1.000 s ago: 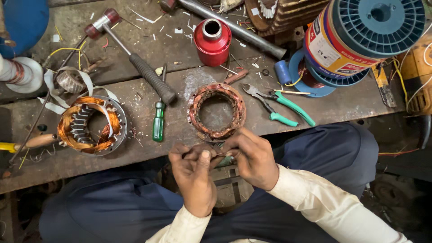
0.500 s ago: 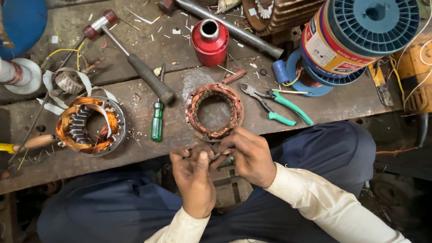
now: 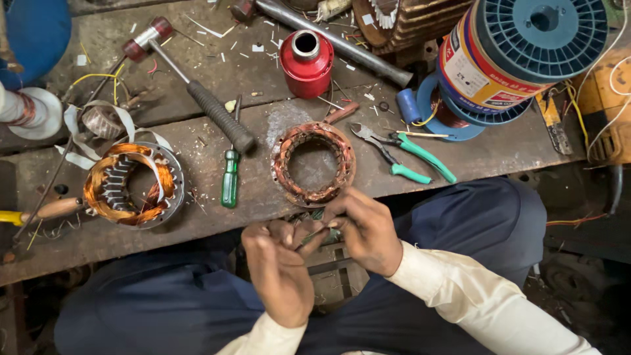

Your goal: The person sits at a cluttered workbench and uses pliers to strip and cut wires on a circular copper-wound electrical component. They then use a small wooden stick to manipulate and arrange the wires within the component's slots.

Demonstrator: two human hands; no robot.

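Both hands meet just past the near edge of the desk (image 3: 460, 148), over the lap: the left hand (image 3: 279, 266) and right hand (image 3: 365, 230) pinch a small, thin piece between their fingertips, too hidden to name. A slip could drop it between the knees. Just beyond them lies the stator (image 3: 313, 163), a ring with dull, darkened copper windings
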